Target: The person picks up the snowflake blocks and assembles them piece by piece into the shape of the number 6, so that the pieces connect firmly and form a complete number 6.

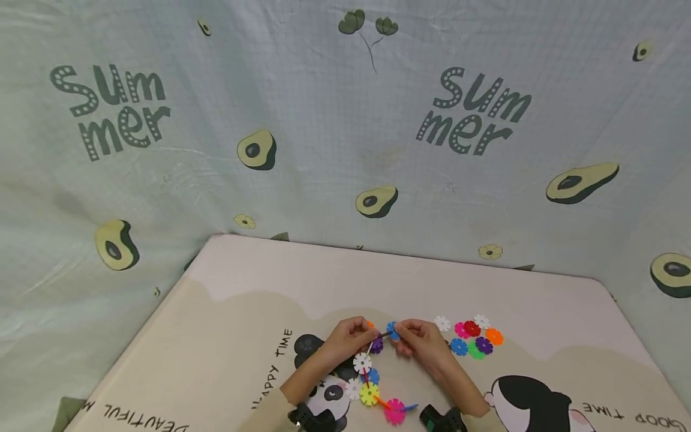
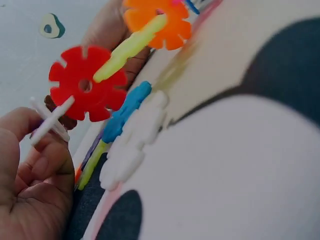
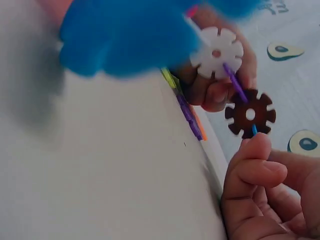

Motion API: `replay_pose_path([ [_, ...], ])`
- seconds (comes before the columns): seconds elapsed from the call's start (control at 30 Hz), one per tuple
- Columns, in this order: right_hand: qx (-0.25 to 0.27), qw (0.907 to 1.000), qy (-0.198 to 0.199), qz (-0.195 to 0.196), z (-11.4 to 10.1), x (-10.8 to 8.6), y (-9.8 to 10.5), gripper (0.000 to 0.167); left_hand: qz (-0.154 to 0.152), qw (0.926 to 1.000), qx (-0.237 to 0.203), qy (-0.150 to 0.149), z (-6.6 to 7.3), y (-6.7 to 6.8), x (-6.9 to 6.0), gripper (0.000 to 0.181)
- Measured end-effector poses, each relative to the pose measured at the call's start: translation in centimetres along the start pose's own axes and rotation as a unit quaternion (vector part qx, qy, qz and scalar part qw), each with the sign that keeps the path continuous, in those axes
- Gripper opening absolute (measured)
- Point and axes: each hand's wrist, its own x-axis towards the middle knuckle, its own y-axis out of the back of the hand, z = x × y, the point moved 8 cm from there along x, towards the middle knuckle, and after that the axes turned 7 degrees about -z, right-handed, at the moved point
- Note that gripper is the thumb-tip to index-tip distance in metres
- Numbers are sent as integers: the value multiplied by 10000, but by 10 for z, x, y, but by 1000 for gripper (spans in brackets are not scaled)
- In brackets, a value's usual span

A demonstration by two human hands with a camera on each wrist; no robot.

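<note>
My left hand (image 1: 351, 342) holds the upper end of a linked chain of notched plastic discs, with purple showing between its fingers in the left wrist view. A white disc (image 1: 362, 362), a yellow disc (image 1: 369, 394) and a pink disc (image 1: 395, 412) hang lower in it. In the left wrist view a red disc (image 2: 87, 84) and an orange disc (image 2: 159, 22) join through a yellow-green one. My right hand (image 1: 426, 345) pinches a blue disc (image 1: 393, 330) that meets the brown disc (image 3: 250, 114) at the chain's end. The fingertips partly hide that joint.
Loose discs lie to the right of my right hand, among them a dark red disc (image 1: 472, 328) and an orange disc (image 1: 493, 336). Other discs, such as a blue disc (image 1: 370, 376), lie behind the chain. A printed cloth covers the table (image 1: 243, 270); a curtain (image 1: 313, 90) hangs behind.
</note>
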Motion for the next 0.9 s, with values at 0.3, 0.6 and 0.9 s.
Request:
replay_pose_path([
  [0.3, -1161, 9875, 443, -970, -16, 8, -11, 32, 135, 9993, 124, 332, -1, 7, 0, 32],
  [0.6, -1551, 9800, 683, -1039, -22, 13, -19, 29, -157, 9996, 133, 183, 2, 1, -1, 26],
  [0.9, -2518, 9537, 1086, -1238, -23, 12, -24, 33, -108, 9999, 122, 31, 5, 2, -2, 27],
])
